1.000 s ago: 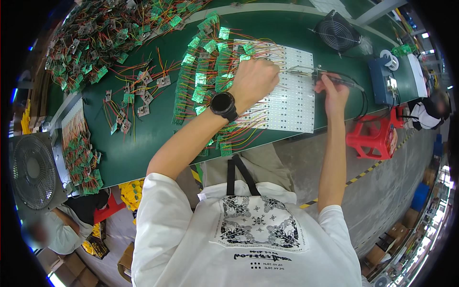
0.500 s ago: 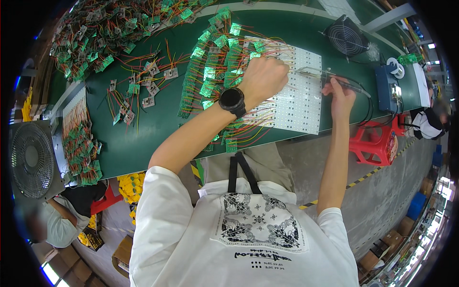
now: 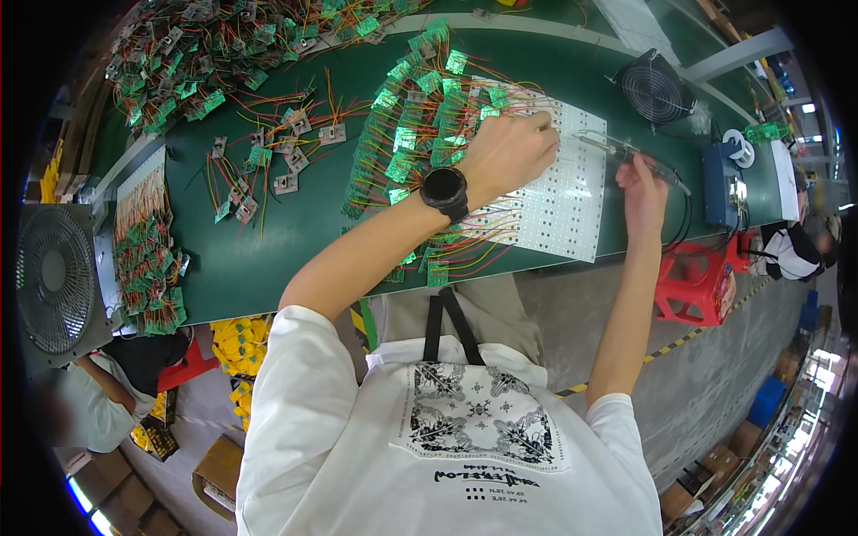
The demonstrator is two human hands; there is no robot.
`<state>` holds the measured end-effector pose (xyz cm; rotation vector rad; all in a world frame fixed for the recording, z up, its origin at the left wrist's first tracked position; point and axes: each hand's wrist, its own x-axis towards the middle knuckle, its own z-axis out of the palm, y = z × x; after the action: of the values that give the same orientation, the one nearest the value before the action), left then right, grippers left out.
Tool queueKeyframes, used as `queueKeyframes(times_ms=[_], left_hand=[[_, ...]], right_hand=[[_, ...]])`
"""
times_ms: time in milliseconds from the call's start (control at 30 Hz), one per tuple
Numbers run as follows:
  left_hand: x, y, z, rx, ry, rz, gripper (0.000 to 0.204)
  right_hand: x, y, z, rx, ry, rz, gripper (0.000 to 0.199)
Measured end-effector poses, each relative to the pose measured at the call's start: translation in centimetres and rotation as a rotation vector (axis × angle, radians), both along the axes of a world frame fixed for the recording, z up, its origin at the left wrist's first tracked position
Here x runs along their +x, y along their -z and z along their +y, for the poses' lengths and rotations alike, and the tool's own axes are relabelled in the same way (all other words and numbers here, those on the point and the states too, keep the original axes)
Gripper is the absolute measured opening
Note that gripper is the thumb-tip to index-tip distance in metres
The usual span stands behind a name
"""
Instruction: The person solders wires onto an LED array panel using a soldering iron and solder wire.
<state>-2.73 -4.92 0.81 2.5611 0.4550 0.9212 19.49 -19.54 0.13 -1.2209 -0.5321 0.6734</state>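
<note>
My left hand (image 3: 511, 156), a dark watch on its wrist, rests over the white perforated panel (image 3: 572, 210). Its fingers are bent together, and whatever they pinch is hidden beneath them. Rows of green circuit boards (image 3: 404, 138) lie along the panel's left side, their red and yellow wires reaching onto it. Beyond the panel's right edge, my right hand (image 3: 642, 192) is closed around a soldering iron (image 3: 663, 170). The iron's thin front end points left above the panel, near my left fingers, and a dark cable trails from its back.
A large heap of wired boards (image 3: 206, 62) fills the far left of the green table (image 3: 277, 286). A small black fan (image 3: 657, 89), a blue box (image 3: 719, 183) and a solder spool (image 3: 737, 147) stand at right. Red stools (image 3: 693, 290) are beside the table.
My left hand has shifted slightly right across the panel. My right hand keeps hold of the soldering iron in nearly the same place. The whole view has tilted a little.
</note>
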Motion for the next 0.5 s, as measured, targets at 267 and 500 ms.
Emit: queueKeyframes(times_ms=[267, 500], left_hand=[[-0.15, -0.45, 0.45, -0.079, 0.216, 0.153, 0.025], [0.11, 0.23, 0.51, 0.056, 0.147, 0.071, 0.019]], right_hand=[[-0.35, 0.85, -0.23, 0.038, 0.044, -0.063, 0.020], [-0.23, 0.50, -0.06, -0.014, -0.013, -0.056, 0.019]])
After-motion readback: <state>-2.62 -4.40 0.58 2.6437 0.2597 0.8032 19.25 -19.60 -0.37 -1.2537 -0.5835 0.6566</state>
